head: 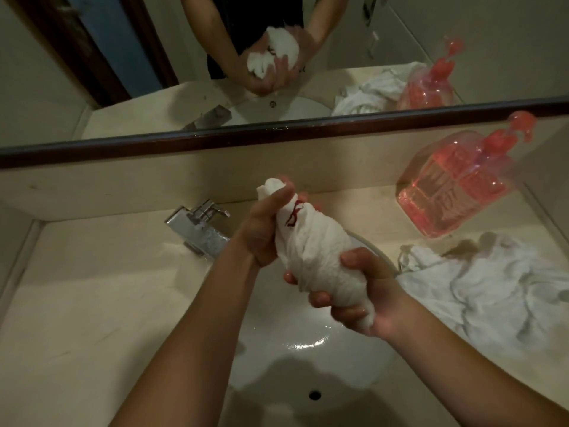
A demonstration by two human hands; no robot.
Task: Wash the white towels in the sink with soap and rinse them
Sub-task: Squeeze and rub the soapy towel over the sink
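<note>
Over the white sink basin (308,340), both hands are wrapped around one white towel (311,251) twisted into a thick roll: the left hand (264,232) grips its upper end near the red stitching, the right hand (363,297) squeezes its lower end. More white towels (480,288) lie crumpled on the counter (92,303) along its right edge, just in front of a pink soap pump bottle (455,180) in the back right corner. A chrome faucet (197,226) stands at the basin's back left, under the mirror (123,57).
</note>
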